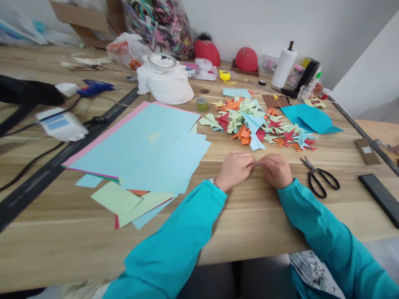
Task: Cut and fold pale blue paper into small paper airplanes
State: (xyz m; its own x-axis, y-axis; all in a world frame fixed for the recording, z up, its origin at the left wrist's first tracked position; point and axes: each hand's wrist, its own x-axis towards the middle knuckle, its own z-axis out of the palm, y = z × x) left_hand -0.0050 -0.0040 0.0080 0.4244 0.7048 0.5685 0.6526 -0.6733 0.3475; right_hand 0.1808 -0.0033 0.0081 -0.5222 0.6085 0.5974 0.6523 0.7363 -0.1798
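My left hand [236, 169] and my right hand [277, 170] meet over the wooden table, fingertips pinched together. Between them shows a tiny bit of light blue paper [256, 163]; most of it is hidden by my fingers, so its shape cannot be made out. Just beyond my hands lies a heap of small folded paper figures [254, 121] in pale green, light blue, orange and red. Black-handled scissors [318, 176] rest with blades slightly parted, to the right of my right hand. Left of my left hand are stacked coloured paper sheets [146, 141], light blue on top.
Smaller paper pieces [120, 201] lie before the stack. A folded turquoise paper [308, 118] is behind the heap. At the right lies a black phone [378, 198]. A blue glue gun [95, 88], a white device [62, 123] and cables occupy the left; red domes [246, 59] stand behind.
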